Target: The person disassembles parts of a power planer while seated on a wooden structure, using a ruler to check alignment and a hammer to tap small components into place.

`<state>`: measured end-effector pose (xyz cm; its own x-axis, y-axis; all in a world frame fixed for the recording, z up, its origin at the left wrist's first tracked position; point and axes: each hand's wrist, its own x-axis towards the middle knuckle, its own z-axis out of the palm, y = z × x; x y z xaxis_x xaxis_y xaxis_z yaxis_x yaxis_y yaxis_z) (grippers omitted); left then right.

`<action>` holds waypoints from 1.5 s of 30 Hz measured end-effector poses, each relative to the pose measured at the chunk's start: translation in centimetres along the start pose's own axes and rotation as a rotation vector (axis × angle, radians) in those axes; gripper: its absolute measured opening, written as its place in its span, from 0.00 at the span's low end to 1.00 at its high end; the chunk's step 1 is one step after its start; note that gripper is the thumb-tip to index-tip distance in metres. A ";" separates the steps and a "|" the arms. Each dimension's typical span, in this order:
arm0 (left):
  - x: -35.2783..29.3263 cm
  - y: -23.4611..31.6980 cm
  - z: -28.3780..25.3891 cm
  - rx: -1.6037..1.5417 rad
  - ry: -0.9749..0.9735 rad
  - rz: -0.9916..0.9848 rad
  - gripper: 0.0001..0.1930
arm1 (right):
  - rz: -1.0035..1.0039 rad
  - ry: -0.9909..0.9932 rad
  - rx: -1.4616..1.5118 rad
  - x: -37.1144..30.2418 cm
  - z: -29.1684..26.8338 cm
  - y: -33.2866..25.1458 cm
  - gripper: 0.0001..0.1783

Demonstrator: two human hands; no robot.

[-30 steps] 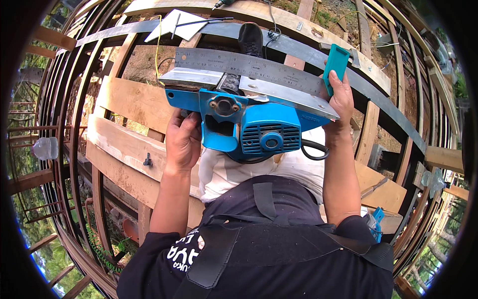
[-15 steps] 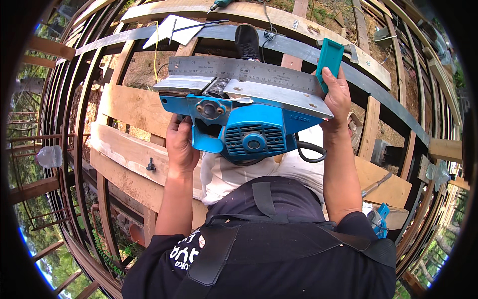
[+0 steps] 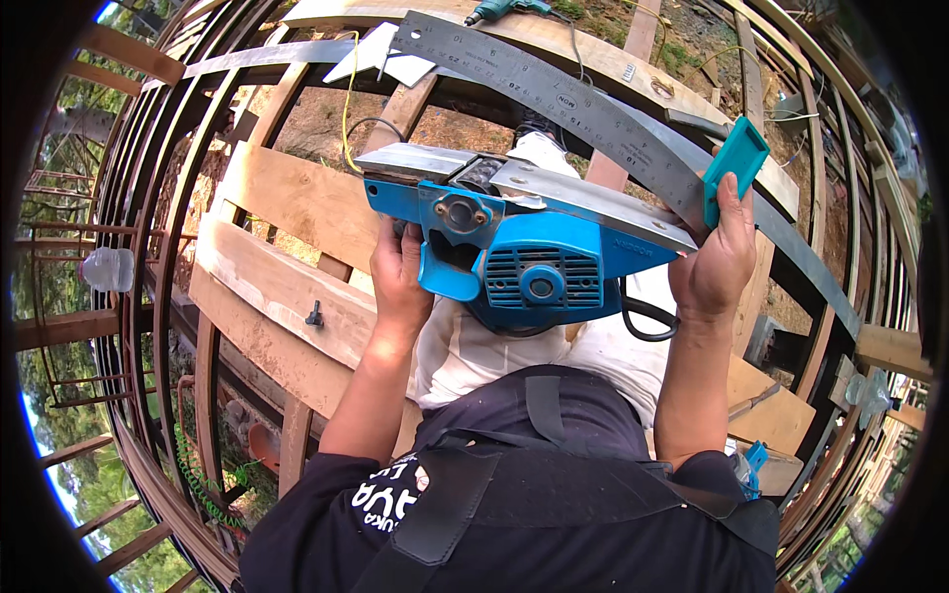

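A blue electric hand planer lies bottom-up over my lap, its metal sole and cutter drum facing away from me. My left hand grips its left end, with the fingers partly hidden behind the body. In my right hand is a try square with a teal stock, the thumb pressed along the stock. The square's long steel blade slants up to the far left, its far end raised well off the planer's sole. The right fingers are mostly hidden beneath the planer's right end.
Wooden planks lie across the joists around me, with ground showing between them. A small black bolt-like piece rests on the left plank. Farther off are a white sheet, a green power drill and a yellow cord.
The square's blade has swung up and away from the planer's sole, where it lay along it before. My right hand turned with it. The planer appears slightly farther right in view.
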<state>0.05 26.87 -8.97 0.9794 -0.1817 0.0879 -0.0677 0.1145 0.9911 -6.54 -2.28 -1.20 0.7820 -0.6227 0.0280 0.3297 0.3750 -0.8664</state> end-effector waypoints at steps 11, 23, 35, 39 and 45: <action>0.2 -0.6 1.3 -0.227 0.027 0.057 0.22 | -0.088 -0.054 -0.068 -0.7 1.0 0.7 0.11; 1.2 -0.5 3.5 -0.228 0.113 0.179 0.28 | -0.369 -0.009 -0.378 -0.2 -0.4 2.2 0.17; 1.5 1.1 1.3 -0.917 -0.179 -0.361 0.26 | -0.874 -0.141 -1.030 0.1 -2.0 2.3 0.17; 0.8 1.6 1.6 -0.562 -0.052 -0.239 0.28 | -0.262 -0.029 -0.306 0.0 -2.0 2.4 0.16; 0.6 1.6 0.7 -0.300 -0.086 -0.079 0.28 | -0.017 0.066 -0.019 0.7 -1.0 2.2 0.10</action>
<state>0.44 26.28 -7.31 0.9590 -0.2816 0.0329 0.0790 0.3771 0.9228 -5.73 -2.56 -3.58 0.7397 -0.6729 0.0102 0.3319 0.3516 -0.8754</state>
